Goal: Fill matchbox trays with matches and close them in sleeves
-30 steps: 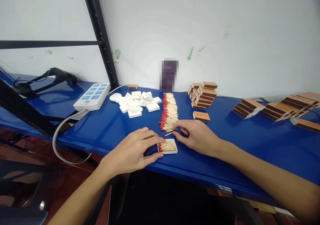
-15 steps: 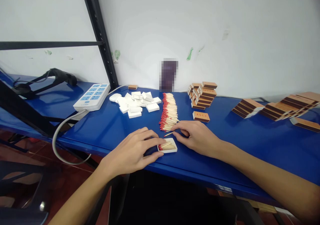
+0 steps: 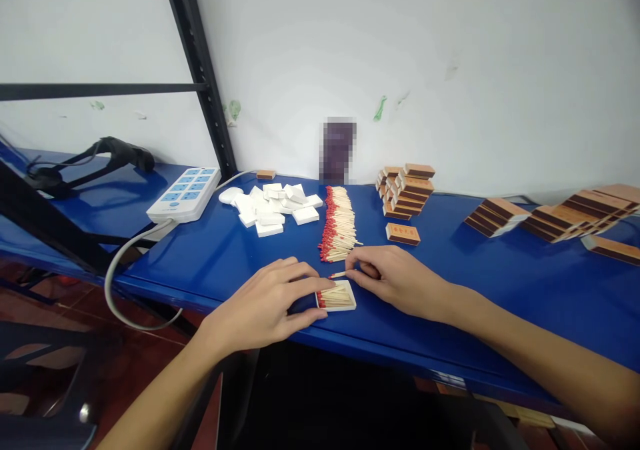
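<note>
A small white matchbox tray (image 3: pixel 345 308) lies near the front edge of the blue table, with several red-tipped matches (image 3: pixel 336 296) inside. My left hand (image 3: pixel 277 297) grips the tray's left end between thumb and fingers. Just above the tray, my right hand (image 3: pixel 387 273) pinches a single match (image 3: pixel 339 275) by its plain end, red head pointing left. Behind it lies a long pile of loose matches (image 3: pixel 340 223), red heads to the left.
White empty-looking trays (image 3: pixel 270 203) are heaped left of the pile. Brown matchbox sleeves (image 3: pixel 410 190) are stacked to the right, with one sleeve (image 3: pixel 403 233) lying in front and more stacks (image 3: pixel 497 217) farther right. A power strip (image 3: pixel 185 193) and black rack post (image 3: pixel 205 70) stand left.
My right hand has closed its thumb and finger on the single match and drawn it slightly away from the pile. The tray has shifted slightly toward me in my left hand.
</note>
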`<state>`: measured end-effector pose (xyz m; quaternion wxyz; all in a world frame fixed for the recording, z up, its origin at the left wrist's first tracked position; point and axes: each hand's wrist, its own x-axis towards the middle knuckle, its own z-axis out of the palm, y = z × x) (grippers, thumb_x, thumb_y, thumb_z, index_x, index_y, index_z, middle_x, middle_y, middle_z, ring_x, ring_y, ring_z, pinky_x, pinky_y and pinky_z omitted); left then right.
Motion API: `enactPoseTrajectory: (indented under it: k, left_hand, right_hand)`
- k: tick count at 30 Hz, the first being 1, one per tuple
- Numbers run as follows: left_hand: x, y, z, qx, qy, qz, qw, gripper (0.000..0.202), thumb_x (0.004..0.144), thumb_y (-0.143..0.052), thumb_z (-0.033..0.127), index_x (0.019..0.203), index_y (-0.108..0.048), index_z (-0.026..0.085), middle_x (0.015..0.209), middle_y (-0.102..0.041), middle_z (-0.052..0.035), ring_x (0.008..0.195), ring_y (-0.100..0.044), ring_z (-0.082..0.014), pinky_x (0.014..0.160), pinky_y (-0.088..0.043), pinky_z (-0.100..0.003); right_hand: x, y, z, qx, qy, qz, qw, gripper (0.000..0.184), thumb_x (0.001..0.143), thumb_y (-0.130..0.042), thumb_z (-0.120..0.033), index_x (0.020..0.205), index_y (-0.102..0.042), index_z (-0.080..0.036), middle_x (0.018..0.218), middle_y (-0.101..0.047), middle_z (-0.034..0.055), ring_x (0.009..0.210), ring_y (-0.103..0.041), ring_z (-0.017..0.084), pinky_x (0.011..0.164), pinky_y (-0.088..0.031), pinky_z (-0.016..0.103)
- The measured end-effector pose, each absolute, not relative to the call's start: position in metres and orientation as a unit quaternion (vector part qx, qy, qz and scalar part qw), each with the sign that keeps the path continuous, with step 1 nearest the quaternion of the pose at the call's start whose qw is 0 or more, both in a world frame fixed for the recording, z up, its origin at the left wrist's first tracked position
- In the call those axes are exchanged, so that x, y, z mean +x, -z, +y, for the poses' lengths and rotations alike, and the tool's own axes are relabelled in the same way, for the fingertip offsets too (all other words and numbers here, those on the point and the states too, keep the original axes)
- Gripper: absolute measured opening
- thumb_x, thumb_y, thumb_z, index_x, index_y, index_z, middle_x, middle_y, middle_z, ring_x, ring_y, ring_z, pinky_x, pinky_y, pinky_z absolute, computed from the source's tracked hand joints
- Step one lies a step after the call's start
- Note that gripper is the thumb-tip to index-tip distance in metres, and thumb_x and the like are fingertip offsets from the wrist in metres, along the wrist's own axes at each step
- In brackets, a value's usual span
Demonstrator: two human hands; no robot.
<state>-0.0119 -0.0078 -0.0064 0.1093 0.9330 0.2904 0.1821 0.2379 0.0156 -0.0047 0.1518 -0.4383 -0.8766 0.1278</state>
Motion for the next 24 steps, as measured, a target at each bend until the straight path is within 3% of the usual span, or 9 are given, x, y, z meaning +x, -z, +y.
enactPoseTrajectory:
  k: [6,14,20,24]
  left_hand:
    - [-0.012,0.005,-0.008,0.935,-0.184,0.284,0.103,0.021,0.095,-0.055,0.031,0.112,-0.066,0.023,0.110,-0.061,-0.0056,0.094,-0.057,-0.0196,0.089,-0.044,-0.035]
    - [-0.011,0.006,-0.008,0.929,-0.202,0.290,0.110,0.027,0.094,-0.058,0.034,0.116,-0.064,0.020,0.109,-0.064,-0.0071,0.095,-0.059,-0.0206,0.091,-0.046,-0.036]
    - [-0.011,0.006,-0.009,0.923,-0.200,0.308,0.115,0.040,0.093,-0.059,0.034,0.131,-0.052,0.022,0.103,-0.064,-0.0053,0.095,-0.057,-0.0211,0.087,-0.046,-0.035]
    - [-0.011,0.005,-0.010,0.914,-0.204,0.327,0.124,0.034,0.092,-0.060,0.035,0.123,-0.054,0.023,0.099,-0.063,-0.0037,0.092,-0.057,-0.0207,0.081,-0.047,-0.032]
  right_hand:
    - [0.242,-0.001,0.009,-0.445,-0.144,-0.877,0.111,0.018,0.098,-0.037,-0.028,0.092,-0.053,-0.022,0.087,-0.064,0.0043,0.073,-0.056,0.017,0.064,-0.038,0.030]
    - [0.249,-0.004,0.008,-0.440,-0.146,-0.883,0.073,0.019,0.099,-0.035,-0.027,0.089,-0.051,-0.023,0.087,-0.064,0.0027,0.073,-0.057,0.017,0.063,-0.038,0.030]
    - [0.246,0.001,0.008,-0.452,-0.102,-0.881,0.097,0.020,0.100,-0.033,-0.031,0.092,-0.049,-0.022,0.086,-0.064,0.0042,0.069,-0.058,0.018,0.059,-0.037,0.030]
    - [0.249,0.002,0.011,-0.451,-0.097,-0.881,0.104,0.021,0.100,-0.032,-0.031,0.092,-0.049,-0.022,0.085,-0.064,0.0039,0.070,-0.058,0.018,0.060,-0.037,0.030]
